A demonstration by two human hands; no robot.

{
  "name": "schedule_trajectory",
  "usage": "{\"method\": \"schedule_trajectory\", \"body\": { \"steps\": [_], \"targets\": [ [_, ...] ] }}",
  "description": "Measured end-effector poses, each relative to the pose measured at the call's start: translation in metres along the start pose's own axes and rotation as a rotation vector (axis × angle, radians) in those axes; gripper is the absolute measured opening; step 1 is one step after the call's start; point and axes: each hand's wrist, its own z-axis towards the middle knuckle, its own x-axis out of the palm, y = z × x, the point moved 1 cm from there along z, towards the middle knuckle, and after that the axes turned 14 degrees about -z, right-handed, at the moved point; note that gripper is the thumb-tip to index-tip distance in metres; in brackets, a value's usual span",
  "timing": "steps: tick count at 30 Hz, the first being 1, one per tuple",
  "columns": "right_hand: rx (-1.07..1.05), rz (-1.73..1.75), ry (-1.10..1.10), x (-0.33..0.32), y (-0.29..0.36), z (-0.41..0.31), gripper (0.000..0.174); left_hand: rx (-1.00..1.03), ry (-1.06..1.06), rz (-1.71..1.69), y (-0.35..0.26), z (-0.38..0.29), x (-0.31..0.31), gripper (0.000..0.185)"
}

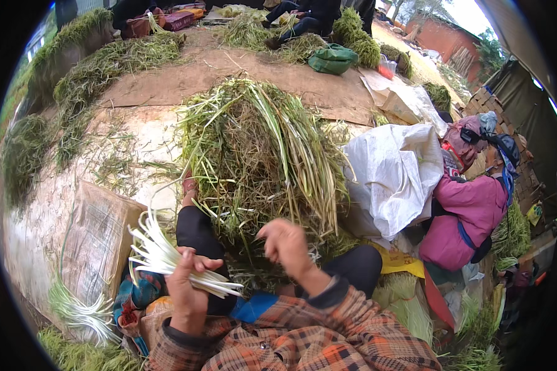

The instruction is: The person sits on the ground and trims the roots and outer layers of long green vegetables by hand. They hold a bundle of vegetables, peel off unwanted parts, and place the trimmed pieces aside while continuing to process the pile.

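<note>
My left hand [189, 287] is closed around a bunch of slender white vegetable stalks [155, 248]. Their cut-looking ends point right, and the thin tips fan out to the upper left. My right hand [288, 252] hovers over my lap, slightly blurred, with its fingers loosely bent and apart; I see nothing in it. Right beyond both hands rises a large heap of green and dry brown stalks [246, 157], with long pale-green stems draped over its right side. Another bundle of white stalks with green tops [90, 315] lies at the lower left on a plastic-wrapped block [97, 232].
A person in a pink jacket [469, 204] sits at right beside a white woven sack [394, 171]. A yellow sack [397, 259] lies by my right knee. More green piles [116, 60] line the far left. Other people [306, 18] sit at the back near a green bag [333, 59].
</note>
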Motion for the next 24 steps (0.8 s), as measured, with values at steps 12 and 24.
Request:
{"method": "schedule_trajectory", "body": {
  "steps": [12,24],
  "targets": [
    [-0.353,-0.854,-0.723,-0.078,0.01,0.102,0.004,-0.087,0.127,0.236,-0.002,0.015,0.017,0.017],
    [-0.24,0.184,-0.532,-0.09,0.045,0.039,0.017,-0.202,0.08,0.25,0.013,0.023,0.013,0.017]
  ]
}}
